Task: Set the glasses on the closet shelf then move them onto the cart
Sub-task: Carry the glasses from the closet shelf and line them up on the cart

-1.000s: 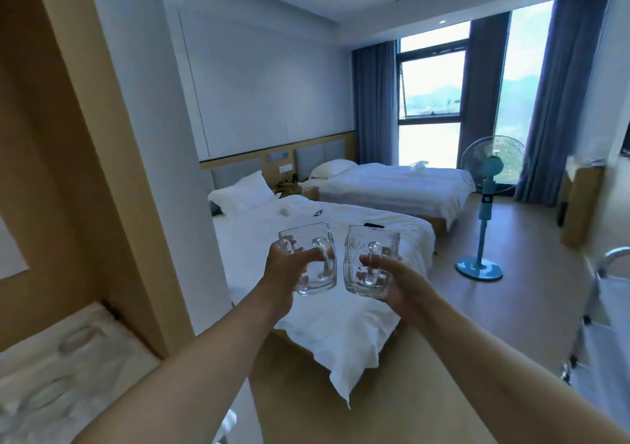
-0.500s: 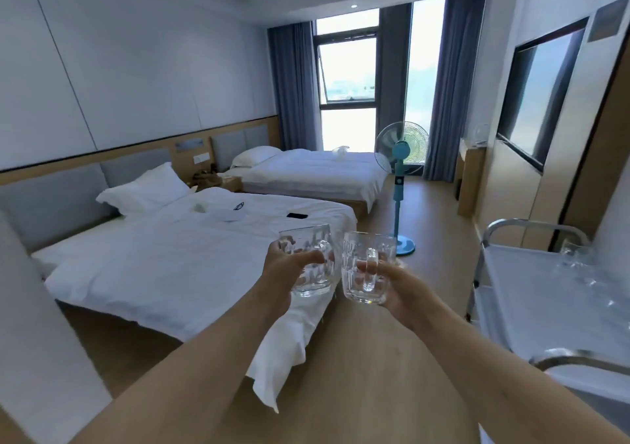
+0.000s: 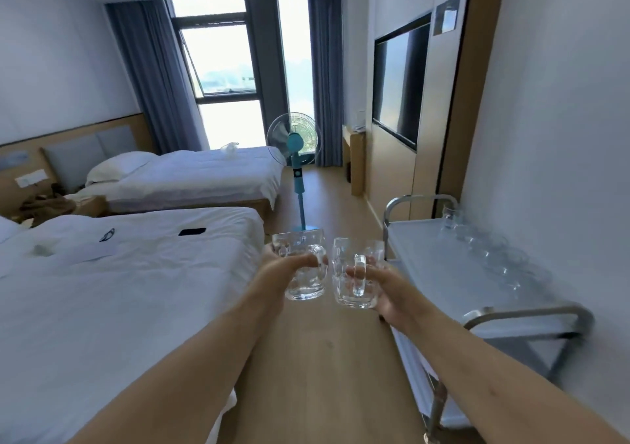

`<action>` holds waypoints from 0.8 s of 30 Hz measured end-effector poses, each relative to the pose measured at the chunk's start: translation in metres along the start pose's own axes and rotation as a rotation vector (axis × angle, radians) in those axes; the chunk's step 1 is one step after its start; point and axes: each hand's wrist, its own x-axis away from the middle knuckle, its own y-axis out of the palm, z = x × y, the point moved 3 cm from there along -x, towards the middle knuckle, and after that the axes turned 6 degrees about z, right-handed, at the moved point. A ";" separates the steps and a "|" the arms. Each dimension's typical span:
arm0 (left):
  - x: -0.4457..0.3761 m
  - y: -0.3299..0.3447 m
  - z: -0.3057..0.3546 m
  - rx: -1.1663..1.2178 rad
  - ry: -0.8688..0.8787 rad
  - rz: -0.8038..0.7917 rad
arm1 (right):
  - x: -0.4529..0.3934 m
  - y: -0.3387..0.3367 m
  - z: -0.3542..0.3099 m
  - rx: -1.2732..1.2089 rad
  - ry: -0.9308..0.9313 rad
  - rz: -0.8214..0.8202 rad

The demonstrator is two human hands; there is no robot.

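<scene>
Two glass mugs are held out in front at chest height, over the wooden floor (image 3: 306, 358) between the near bed (image 3: 119, 290) and the cart (image 3: 443, 273). The left mug (image 3: 301, 268) is gripped by the left hand (image 3: 276, 270), fingers curled through its handle. The right mug (image 3: 354, 273) is gripped likewise by the right hand (image 3: 385, 290). The two mugs are just beside each other. The cart stands to the right against the wall, a row of glasses (image 3: 491, 252) lined along its far edge. The carry to the cart is judged to be in hand. The next move calls for a swing right and a gentle set-down on bare top, apart from the row.
</scene>
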 end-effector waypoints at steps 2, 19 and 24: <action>-0.023 0.009 0.000 0.003 -0.007 -0.069 | -0.012 -0.005 -0.003 0.007 -0.025 0.053; -0.156 0.064 -0.013 0.000 -0.089 -0.439 | -0.076 -0.025 0.001 -0.029 -0.129 0.411; -0.183 0.092 -0.026 -0.004 -0.119 -0.479 | -0.099 -0.050 0.004 -0.071 -0.119 0.464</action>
